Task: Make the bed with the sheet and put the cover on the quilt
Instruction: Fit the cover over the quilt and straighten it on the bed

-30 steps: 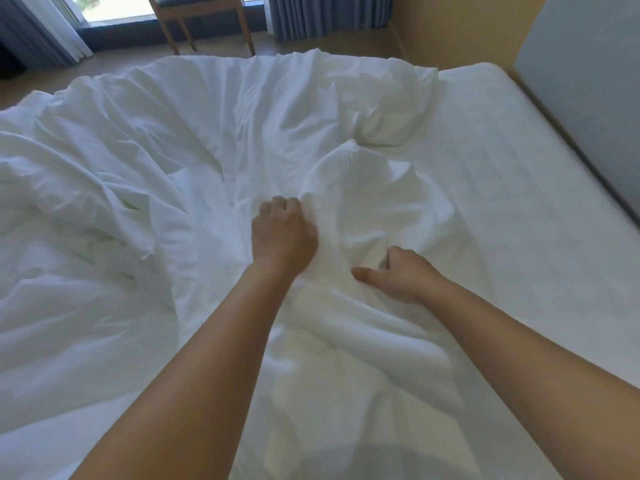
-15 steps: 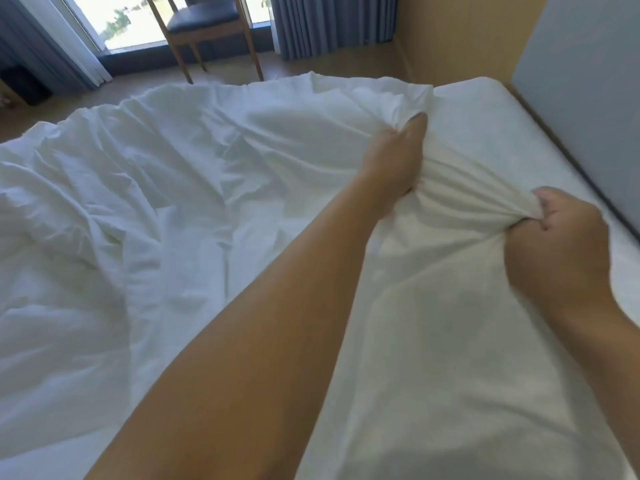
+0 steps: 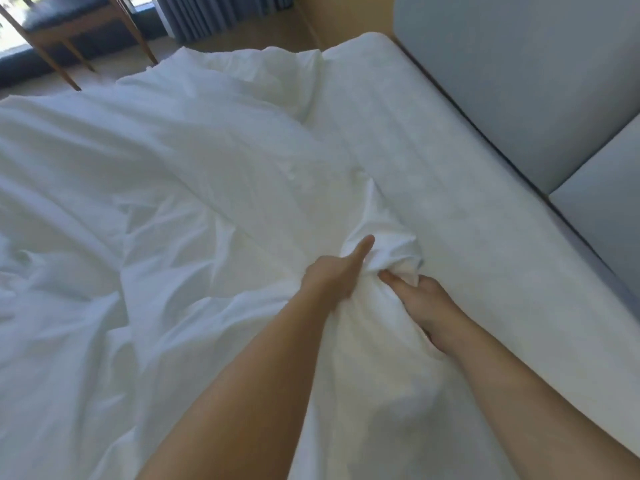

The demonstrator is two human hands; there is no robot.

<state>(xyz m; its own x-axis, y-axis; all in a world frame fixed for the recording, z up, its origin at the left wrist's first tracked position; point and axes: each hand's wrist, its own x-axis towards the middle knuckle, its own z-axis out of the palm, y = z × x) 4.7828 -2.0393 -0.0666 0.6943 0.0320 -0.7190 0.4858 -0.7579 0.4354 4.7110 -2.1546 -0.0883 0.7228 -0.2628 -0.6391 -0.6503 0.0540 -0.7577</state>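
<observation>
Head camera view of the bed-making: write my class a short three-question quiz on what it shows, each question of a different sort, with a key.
1. True or false: the left hand and the right hand both grip the same bunch of white fabric.
2. Which stands at the far left, beyond the bed? A. a wooden chair B. a floor lamp C. a suitcase
3. Fill in: right of the bunch, the part of the bed not covered by the fabric is the quilted ___, which runs up to the grey headboard.
Key: 1 true; 2 A; 3 mattress.
</observation>
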